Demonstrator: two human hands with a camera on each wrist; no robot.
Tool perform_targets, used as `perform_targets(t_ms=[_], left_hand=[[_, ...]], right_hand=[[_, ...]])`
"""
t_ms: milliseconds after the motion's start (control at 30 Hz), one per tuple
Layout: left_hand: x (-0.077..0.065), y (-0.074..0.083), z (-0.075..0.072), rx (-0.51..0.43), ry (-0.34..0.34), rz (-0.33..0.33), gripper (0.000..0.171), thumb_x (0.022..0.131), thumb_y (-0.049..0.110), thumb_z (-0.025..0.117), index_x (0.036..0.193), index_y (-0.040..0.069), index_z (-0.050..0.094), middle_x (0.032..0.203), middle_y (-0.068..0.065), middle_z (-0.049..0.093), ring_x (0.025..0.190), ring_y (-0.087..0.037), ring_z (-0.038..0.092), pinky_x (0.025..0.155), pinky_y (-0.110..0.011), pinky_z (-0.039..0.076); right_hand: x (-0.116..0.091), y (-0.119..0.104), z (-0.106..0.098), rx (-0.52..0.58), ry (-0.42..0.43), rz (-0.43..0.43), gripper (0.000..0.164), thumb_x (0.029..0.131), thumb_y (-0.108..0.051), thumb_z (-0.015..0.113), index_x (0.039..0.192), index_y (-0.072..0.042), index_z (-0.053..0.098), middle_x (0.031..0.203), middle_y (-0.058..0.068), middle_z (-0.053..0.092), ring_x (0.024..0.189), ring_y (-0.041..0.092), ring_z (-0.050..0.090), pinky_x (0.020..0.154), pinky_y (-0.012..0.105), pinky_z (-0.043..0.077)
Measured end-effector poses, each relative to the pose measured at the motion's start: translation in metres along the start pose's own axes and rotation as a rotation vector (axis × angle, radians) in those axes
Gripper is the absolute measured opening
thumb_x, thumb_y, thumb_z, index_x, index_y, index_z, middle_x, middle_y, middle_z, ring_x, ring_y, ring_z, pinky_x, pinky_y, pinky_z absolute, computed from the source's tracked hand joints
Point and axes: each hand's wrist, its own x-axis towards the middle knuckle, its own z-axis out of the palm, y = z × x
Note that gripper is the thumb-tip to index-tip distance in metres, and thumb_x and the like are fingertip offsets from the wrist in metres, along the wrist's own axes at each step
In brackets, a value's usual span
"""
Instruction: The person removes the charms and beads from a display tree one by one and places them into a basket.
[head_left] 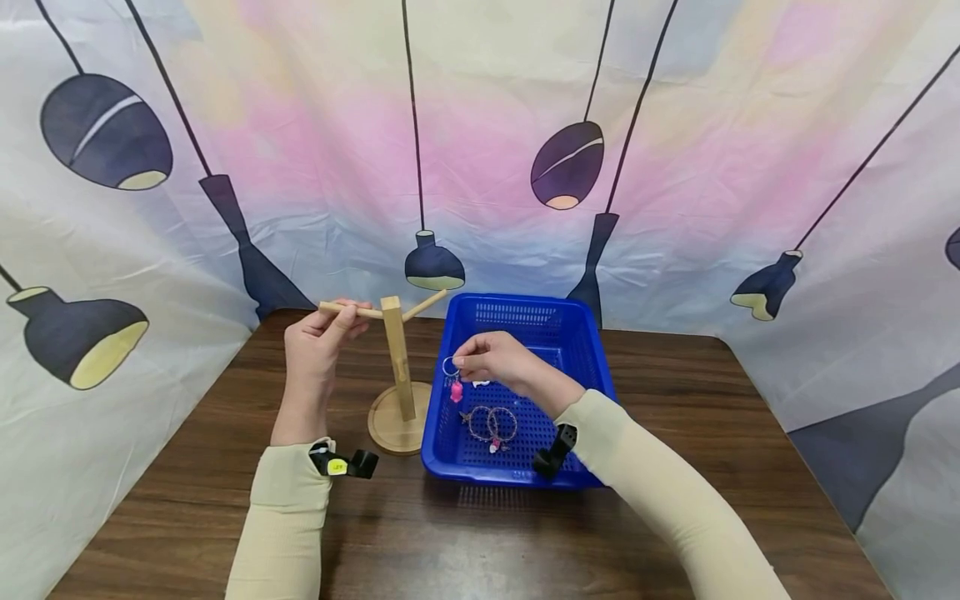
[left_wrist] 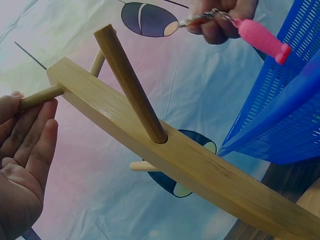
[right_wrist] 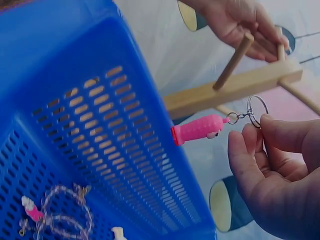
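A wooden peg stand point(head_left: 397, 358) with a round base stands left of the blue basket point(head_left: 438, 442). My left hand point(head_left: 322, 337) pinches one of its upper pegs point(left_wrist: 42, 96) between thumb and fingers. Over the basket's left side, my right hand point(head_left: 491, 360) pinches the metal ring of a keychain point(right_wrist: 257, 111). From that ring hangs a pink bottle-shaped charm point(right_wrist: 200, 128) with a red end, on a short chain. Lower in the basket lie beaded bracelets point(head_left: 491, 423) with small charms, and a small white item point(head_left: 481, 384) lies near them.
The dark wooden table point(head_left: 480, 542) carries both stand and basket. Behind it hangs a cloth backdrop point(head_left: 495, 150) printed with lamps. More pegs point(left_wrist: 132, 85) stick out from the stand's post at different heights.
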Motion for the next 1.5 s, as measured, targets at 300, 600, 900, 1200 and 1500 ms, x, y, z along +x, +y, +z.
perform_targets(t_ms=[300,600,900,1200,1500], left_hand=[[0.0,0.001,-0.001,0.005,-0.008,0.007,0.023,0.099,0.0,0.064,0.089,0.015,0.078,0.087,0.007,0.08,0.088,-0.004,0.076,0.078,-0.017,0.063],[0.0,0.002,0.0,0.01,-0.006,-0.006,0.025,0.099,0.0,0.063,0.089,0.016,0.079,0.088,0.007,0.08,0.088,-0.003,0.076,0.079,-0.017,0.063],[-0.001,0.002,-0.001,0.022,-0.003,-0.008,0.027,0.1,-0.001,0.062,0.089,0.018,0.078,0.087,0.008,0.08,0.088,-0.003,0.076,0.078,-0.017,0.063],[0.0,0.001,-0.002,0.001,-0.002,-0.013,0.022,0.099,0.0,0.064,0.09,0.014,0.078,0.088,0.007,0.08,0.089,-0.004,0.076,0.079,-0.017,0.063],[0.0,0.0,-0.002,0.01,0.002,-0.008,0.023,0.099,0.0,0.063,0.09,0.015,0.079,0.088,0.007,0.08,0.088,-0.004,0.077,0.079,-0.018,0.063]], right_hand=[[0.01,0.008,-0.013,-0.028,0.009,0.05,0.021,0.102,-0.007,0.061,0.118,0.006,0.066,0.098,0.004,0.064,0.09,0.013,0.065,0.104,0.042,0.059],[0.021,0.018,-0.026,-0.077,-0.033,0.08,0.019,0.103,-0.005,0.059,0.116,0.007,0.066,0.093,0.004,0.063,0.085,0.013,0.064,0.112,0.053,0.052],[0.031,0.028,-0.03,-0.116,-0.076,0.114,0.029,0.103,-0.005,0.059,0.128,0.01,0.062,0.098,0.003,0.064,0.083,0.011,0.063,0.114,0.053,0.051],[0.038,0.04,-0.029,-0.13,-0.085,0.138,0.03,0.103,-0.004,0.059,0.128,0.011,0.062,0.095,0.003,0.065,0.081,0.012,0.063,0.111,0.051,0.053],[0.04,0.051,-0.026,-0.175,-0.103,0.17,0.028,0.103,-0.003,0.059,0.126,0.01,0.064,0.089,0.001,0.064,0.079,0.011,0.061,0.107,0.046,0.057]])
